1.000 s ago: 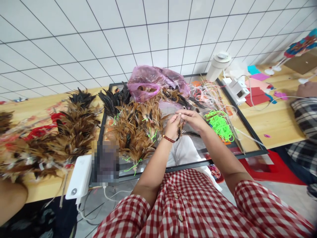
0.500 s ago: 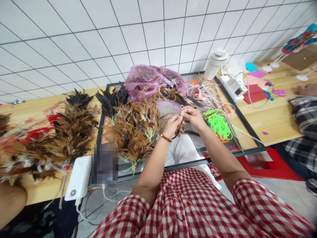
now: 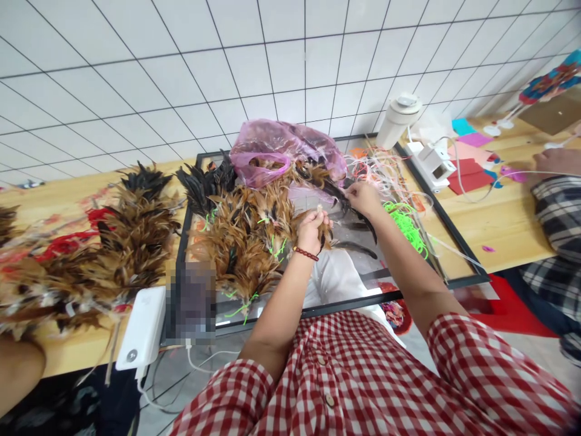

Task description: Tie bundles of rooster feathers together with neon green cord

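A: Carrier?
B: Light wooden surface (image 3: 503,227) running across mid-frame against a white tiled wall.
A: Centre?
B: Black-framed glossy panel (image 3: 458,233) flat on it, overhanging the near edge. On the panel: heap of brown feather bundles (image 3: 247,242), pink plastic bag (image 3: 284,151) at its far side, neon green cord (image 3: 403,224) to the right, pale strings (image 3: 381,169) beyond that.
A: Left of frame?
B: More feather bundles (image 3: 91,254) with red bits, white power bank (image 3: 141,327) at the near edge.
A: Right?
B: White bottle (image 3: 398,119), small white box (image 3: 431,166), coloured paper pieces (image 3: 472,172).
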Demonstrator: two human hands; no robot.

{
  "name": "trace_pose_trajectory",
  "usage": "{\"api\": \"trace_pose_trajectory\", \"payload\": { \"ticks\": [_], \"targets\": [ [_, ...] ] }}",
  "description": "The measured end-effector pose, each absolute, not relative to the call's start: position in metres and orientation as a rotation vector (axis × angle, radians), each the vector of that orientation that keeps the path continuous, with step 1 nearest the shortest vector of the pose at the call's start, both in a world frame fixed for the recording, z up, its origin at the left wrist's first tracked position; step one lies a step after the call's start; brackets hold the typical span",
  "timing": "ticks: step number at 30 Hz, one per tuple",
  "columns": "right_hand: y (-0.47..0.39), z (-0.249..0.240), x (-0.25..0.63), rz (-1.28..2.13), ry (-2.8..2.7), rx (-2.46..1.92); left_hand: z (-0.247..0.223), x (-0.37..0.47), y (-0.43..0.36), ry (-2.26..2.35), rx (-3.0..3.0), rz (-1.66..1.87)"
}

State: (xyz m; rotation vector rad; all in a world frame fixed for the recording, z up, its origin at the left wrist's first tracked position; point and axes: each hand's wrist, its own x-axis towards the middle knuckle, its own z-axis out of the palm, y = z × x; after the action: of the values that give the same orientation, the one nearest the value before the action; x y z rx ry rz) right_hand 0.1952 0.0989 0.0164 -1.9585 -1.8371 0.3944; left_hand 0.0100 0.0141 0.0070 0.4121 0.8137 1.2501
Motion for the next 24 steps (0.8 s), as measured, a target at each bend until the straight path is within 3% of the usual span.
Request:
{"api": "trace_pose_trajectory", "payload": {
  "ticks": [7,16,24],
  "targets": [
    [0.084,0.007,0.209,0.871,-1.432,-1.598,0.006,0.013,0.014,0.791,0.403,1.266],
    [0.079,0.009,0.202,1.109,-1.186,-1.302,0.007,0.014,0.015,0.793,0.369,1.287],
    [0.066,0.009,0.198,0.944,-1.439,-1.424,0.007,0.014,0.014,0.795,0.352,1.313]
  ]
}}
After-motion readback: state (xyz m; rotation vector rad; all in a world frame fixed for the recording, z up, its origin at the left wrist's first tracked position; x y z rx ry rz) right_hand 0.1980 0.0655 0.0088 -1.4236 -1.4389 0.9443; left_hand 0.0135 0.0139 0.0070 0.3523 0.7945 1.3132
